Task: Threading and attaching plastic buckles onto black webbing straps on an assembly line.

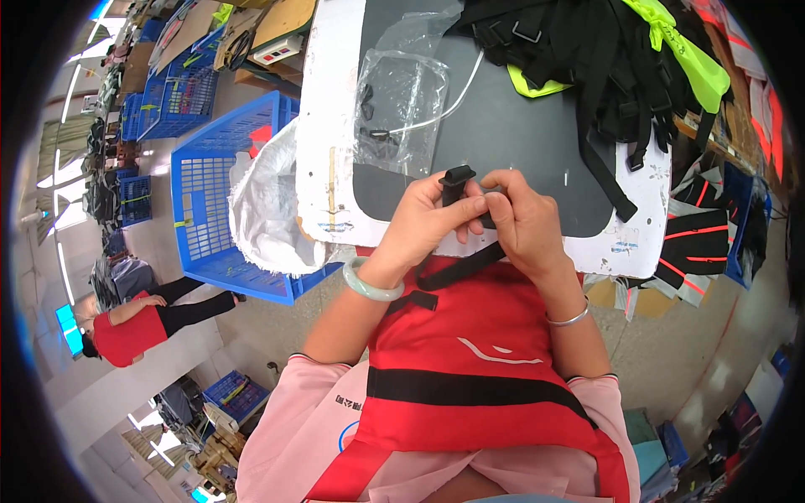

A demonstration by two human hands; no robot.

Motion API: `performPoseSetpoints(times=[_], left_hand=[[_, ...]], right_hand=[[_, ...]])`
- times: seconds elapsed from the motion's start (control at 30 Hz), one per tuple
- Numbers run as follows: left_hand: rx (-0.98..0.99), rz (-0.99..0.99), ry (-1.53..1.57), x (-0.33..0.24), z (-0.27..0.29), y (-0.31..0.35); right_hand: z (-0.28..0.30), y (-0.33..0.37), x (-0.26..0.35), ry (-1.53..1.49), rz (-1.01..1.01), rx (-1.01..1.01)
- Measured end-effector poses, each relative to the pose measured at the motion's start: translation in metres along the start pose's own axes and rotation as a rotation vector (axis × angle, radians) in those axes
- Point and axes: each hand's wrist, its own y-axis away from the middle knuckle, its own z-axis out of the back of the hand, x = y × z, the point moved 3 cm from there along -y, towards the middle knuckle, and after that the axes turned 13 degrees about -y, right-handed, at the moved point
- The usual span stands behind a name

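Note:
My left hand (425,211) is closed around a black webbing strap (454,193) at the near edge of the table. A small black plastic buckle (458,173) sits at the strap's upper end, above the fingers. The strap loops down in front of the red apron (470,335) and back up beneath my right hand (526,220). That hand is closed, thumb and forefinger pinched beside the left thumb; its other fingers are partly hidden. A clear plastic bag (411,92) holding small black parts (379,144) lies beyond my left hand.
Black straps with buckles (587,59) and neon-yellow fabric (692,67) are heaped at the table's far right. A blue crate (210,210) and a white sack (267,214) stand left of the white-edged table (325,134). Farther left is a person in red (134,331).

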Motion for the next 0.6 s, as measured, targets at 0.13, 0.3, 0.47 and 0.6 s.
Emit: performPoseSetpoints(times=[0.13, 0.3, 0.47, 0.6], left_hand=[[-0.083, -0.096, -0.179, -0.007, 0.002, 0.001], [-0.104, -0.109, -0.269, -0.013, 0.004, 0.006], [-0.212, -0.132, -0.115, -0.015, 0.009, 0.009], [-0.189, -0.178, -0.169, -0.016, -0.002, 0.013]], right_hand=[[0.0, -0.002, 0.005, 0.012, 0.122, 0.05], [0.005, 0.0, 0.01, 0.034, 0.092, 0.095], [0.006, 0.015, -0.016, -0.674, -0.469, 0.125], [-0.014, 0.016, -0.003, -0.917, -0.661, 0.192]])
